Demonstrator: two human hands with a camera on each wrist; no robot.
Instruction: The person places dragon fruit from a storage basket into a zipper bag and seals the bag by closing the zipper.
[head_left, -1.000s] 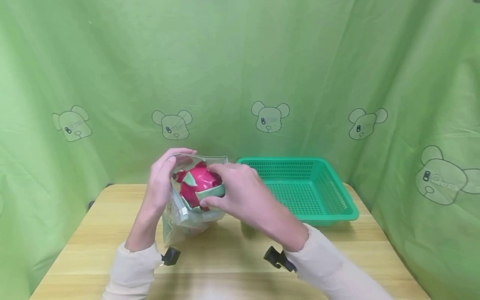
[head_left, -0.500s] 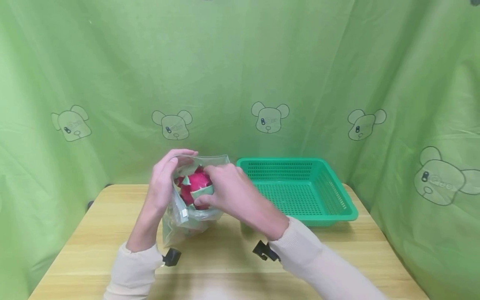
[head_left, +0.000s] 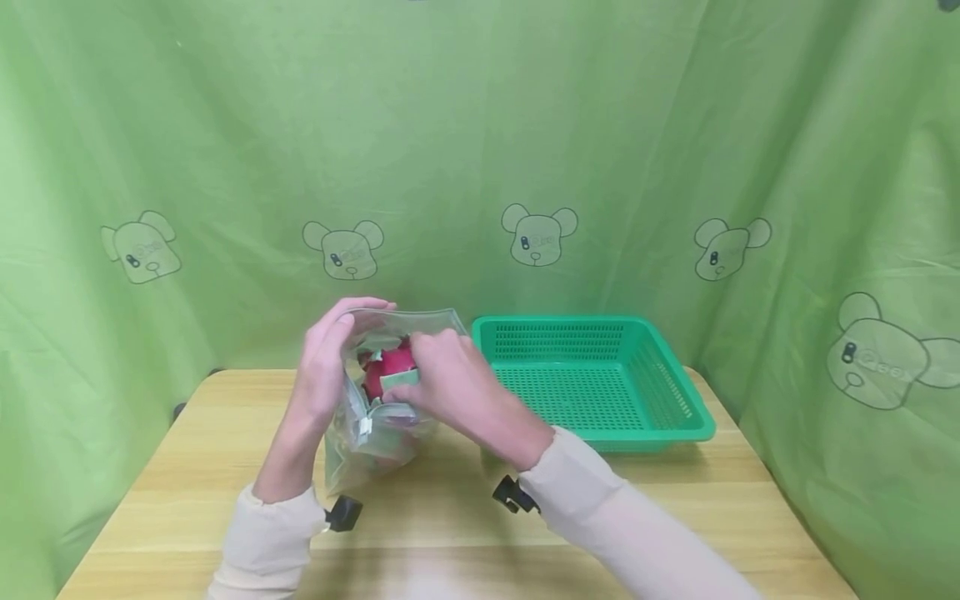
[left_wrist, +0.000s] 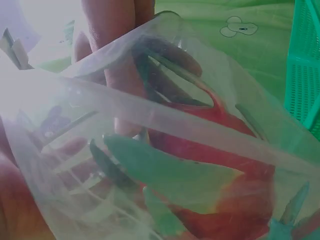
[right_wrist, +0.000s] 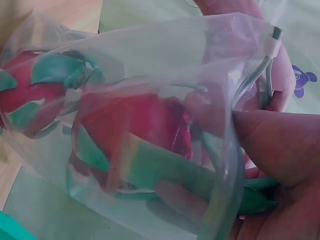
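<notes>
The red dragon fruit with green scales (head_left: pixel 392 365) is located inside the mouth of a clear plastic zip bag (head_left: pixel 369 457), between the two hands. The right hand (head_left: pixel 459 377) reaches into the opening from the right and grips the fruit between thumb and fingers. The left hand (head_left: pixel 322 367) pinches the left side of the bag rim, thumb and fingers on opposite sides of the film. A second dragon fruit (right_wrist: pixel 37 92) lies deeper in the bag. A white zip slider (head_left: pixel 365 427) sits at the rim. A green perforated basket (head_left: pixel 675 435) stands on the wood-grain desk (head_left: pixel 187 500), to the right of the bag. Behind is a green curtain (head_left: pixel 450 108) printed with bear-head outlines (head_left: pixel 351 254); each bears a small dark mark and pale lettering too faint to read with certainty. No text is legible on the bag.
</notes>
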